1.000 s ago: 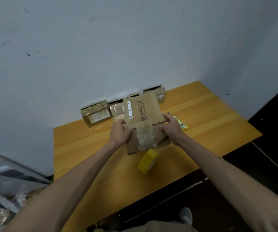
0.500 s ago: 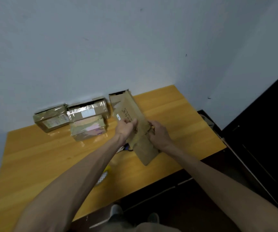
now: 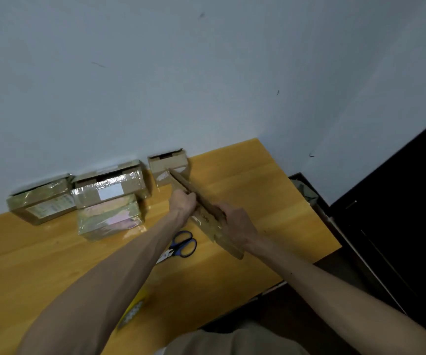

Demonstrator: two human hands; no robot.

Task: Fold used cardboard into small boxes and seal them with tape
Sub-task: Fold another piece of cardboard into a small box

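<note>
Both hands hold the flat cardboard (image 3: pixel 208 213) tilted on edge over the worktop (image 3: pixel 245 180), left hand (image 3: pixel 183 202) curled round its far part and right hand (image 3: pixel 237 224) gripping its near part, likely so they can bend it into a box.

A pale grey wall (image 3: pixel 155 73), flecked with dark scuffs, rises behind an orange wooden table (image 3: pixel 245 180). A side wall (image 3: pixel 360 103) forms a corner beyond the table's right end; a black panel (image 3: pixel 411 213) stands right of the table, dark floor (image 3: pixel 291 311) below its near edge.
</note>
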